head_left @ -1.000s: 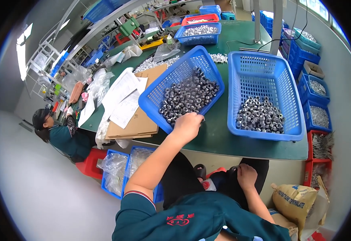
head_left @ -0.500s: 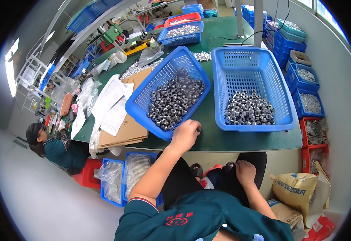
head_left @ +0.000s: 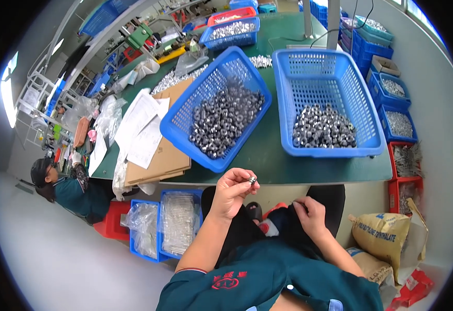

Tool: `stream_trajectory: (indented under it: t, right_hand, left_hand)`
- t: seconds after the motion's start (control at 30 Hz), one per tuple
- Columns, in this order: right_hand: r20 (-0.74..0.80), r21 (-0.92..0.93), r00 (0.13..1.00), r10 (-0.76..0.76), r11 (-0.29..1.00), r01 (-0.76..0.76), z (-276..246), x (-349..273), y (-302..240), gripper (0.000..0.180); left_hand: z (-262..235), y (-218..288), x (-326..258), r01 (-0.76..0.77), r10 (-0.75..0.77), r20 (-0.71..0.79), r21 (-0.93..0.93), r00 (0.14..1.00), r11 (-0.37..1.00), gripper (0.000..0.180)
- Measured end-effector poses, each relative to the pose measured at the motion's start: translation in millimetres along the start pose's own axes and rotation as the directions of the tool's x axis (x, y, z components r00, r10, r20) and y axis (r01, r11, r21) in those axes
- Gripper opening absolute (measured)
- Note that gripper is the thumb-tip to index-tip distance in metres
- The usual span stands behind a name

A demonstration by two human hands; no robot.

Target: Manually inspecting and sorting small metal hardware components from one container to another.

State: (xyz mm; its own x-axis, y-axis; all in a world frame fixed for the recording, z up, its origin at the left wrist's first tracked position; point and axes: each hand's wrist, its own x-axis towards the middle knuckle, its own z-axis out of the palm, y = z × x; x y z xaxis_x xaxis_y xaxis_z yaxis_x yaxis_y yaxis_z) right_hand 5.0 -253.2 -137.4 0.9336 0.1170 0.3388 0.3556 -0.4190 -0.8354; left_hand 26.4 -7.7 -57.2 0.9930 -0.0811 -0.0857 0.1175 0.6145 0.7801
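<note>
My left hand (head_left: 232, 194), just off the table's front edge, pinches a small shiny metal bushing (head_left: 252, 181) between thumb and fingertips. Beyond it, a tilted blue basket (head_left: 180, 142) holds a heap of similar short, ring-shaped metal bushings (head_left: 218, 124). A second blue basket (head_left: 336, 152) stands to its right, with a smaller heap of bushings (head_left: 324, 127) toward its near end. My right hand (head_left: 311, 213) is over my right thigh, fingers curled in and closed; whether anything is inside them is hidden.
The green table (head_left: 268, 165) carries papers (head_left: 146, 135) on flat cardboard (head_left: 172, 163) at left. Farther back are loose silvery parts and another blue basket (head_left: 230, 41). A co-worker (head_left: 63, 189) sits at far left. Sacks (head_left: 379, 236) and stacked crates (head_left: 392, 122) line the right.
My left hand has drawn back from the tilted basket's near edge toward me, turning up so the bushing shows. My right hand has shifted slightly left, fingers curled. The view has tipped a little.
</note>
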Motion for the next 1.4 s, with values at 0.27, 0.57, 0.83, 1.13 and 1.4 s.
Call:
stream_trajectory:
  t: [0.27,0.57,0.83,1.13,1.4]
  right_hand:
    - [-0.013,0.183,0.915,-0.403,0.899,0.399,4,45,-99,0.017]
    - [0.079,-0.023,0.850,-0.521,0.852,0.524,9,32,-112,0.017]
    - [0.281,0.257,0.957,-0.068,0.966,-0.007,8,22,-111,0.008]
    - [0.499,0.397,0.789,0.357,0.716,-0.575,1,14,-103,0.012]
    - [0.257,0.097,0.949,-0.185,0.982,0.165,7,17,-104,0.010]
  left_hand:
    - [11,-5,-48,-0.065,0.065,0.042,0.014,0.997,0.998,0.028]
    - [14,-6,-77,-0.142,0.144,0.022,0.346,0.989,0.927,0.036]
    - [10,-7,-80,-0.263,0.237,0.122,0.573,0.964,0.776,0.038]
    - [19,-1,-81,-0.403,0.358,0.292,0.866,0.887,0.294,0.049]
    - [22,-2,-79,-0.468,0.314,0.405,0.869,0.859,0.159,0.056]
